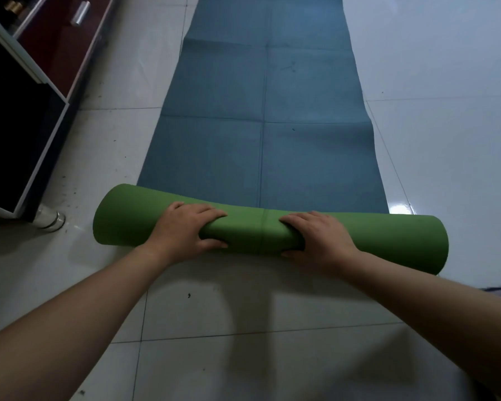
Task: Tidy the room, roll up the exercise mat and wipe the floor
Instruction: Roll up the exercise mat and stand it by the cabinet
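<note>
At nine to eleven o'clock stands an open-fronted cabinet (26,117); its lower compartment is dark and its contents cannot be told, while the upper shelf holds a silvery cylinder (81,13) and something brass-coloured at the far corner. The exercise mat (261,131) lies on the tiled floor (243,328), blue side up, running toward twelve o'clock, its near end wound into a green roll (258,230) at centre. The left hand (185,230) wraps the roll left of its middle seam, the right hand (318,235) just right of it, both curled around it. Rolling well probably means pushing evenly with both hands, keeping the ends square, since the roll flares wider at each end.
</note>
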### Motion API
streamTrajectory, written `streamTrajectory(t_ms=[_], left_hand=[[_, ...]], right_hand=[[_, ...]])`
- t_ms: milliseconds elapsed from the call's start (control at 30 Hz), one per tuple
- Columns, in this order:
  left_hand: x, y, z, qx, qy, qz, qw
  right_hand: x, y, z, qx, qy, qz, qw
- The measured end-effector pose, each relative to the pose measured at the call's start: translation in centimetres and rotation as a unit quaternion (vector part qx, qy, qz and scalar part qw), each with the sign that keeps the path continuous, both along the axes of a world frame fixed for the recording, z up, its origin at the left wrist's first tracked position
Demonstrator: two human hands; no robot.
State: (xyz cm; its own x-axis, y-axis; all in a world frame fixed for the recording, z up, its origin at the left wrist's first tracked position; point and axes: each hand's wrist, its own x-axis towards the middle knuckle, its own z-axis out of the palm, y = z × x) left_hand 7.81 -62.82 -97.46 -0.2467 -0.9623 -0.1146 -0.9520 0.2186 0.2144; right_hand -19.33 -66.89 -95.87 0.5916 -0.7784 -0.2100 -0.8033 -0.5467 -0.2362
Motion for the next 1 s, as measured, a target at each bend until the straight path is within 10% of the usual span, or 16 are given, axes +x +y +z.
streamTrajectory(t_ms=[1000], left_hand=[[-1.5, 9.1, 4.2, 0.109, 0.016, 0.002, 0.994]], right_hand=[[-2.2, 5.5, 2.6, 0.158, -0.021, 0.020, 0.987]])
